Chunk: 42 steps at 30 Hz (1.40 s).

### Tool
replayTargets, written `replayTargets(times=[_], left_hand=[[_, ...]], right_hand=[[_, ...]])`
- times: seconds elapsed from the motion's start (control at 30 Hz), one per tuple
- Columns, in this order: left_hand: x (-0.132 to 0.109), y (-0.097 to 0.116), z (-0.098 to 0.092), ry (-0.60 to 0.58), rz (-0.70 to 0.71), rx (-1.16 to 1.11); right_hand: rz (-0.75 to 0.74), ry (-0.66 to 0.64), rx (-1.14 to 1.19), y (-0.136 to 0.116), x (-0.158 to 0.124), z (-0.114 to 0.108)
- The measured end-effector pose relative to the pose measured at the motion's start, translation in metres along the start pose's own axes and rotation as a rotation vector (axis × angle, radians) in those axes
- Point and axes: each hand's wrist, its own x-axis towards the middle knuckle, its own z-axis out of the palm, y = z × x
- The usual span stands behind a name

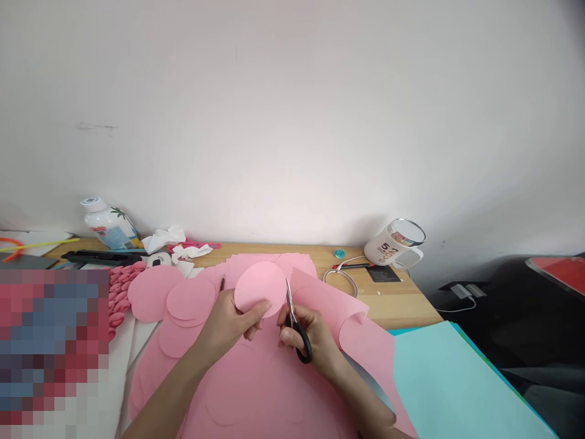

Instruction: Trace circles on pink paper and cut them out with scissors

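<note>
Between thumb and fingers, my left hand (240,317) pinches a pink paper circle (260,285) by its lower edge. My right hand (305,335) grips a pair of scissors (299,335) with black handles, the blades pointing up beside the circle's right edge. Whether the blades touch the paper I cannot tell. Below both hands lie pink paper sheets (256,381) with a faint round outline. Several cut pink circles (191,297) rest to the left of my left hand. A curled pink offcut (329,299) lies behind my right hand.
A white mug (393,244) stands at the back right near a looped cable (342,280). Light blue sheets (452,372) lie at the right. On the left are a white bottle (109,224), crumpled tissue (163,238), a black utility knife (103,256) and pink braided yarn (123,296).
</note>
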Motion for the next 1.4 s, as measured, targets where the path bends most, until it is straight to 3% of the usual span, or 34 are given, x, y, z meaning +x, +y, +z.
replayTargets(times=[0.27, 1.4], left_hand=[[-0.0012, 0.0025, 0.0023, -0.019, -0.084, 0.070], [0.0016, -0.0056, 0.0019, -0.081, 0.027, -0.067]], right_hand=[[-0.048, -0.007, -0.004, -0.0049, 0.0012, -0.0014], [-0.066, 0.019, -0.007, -0.0043, 0.0010, 0.0002]])
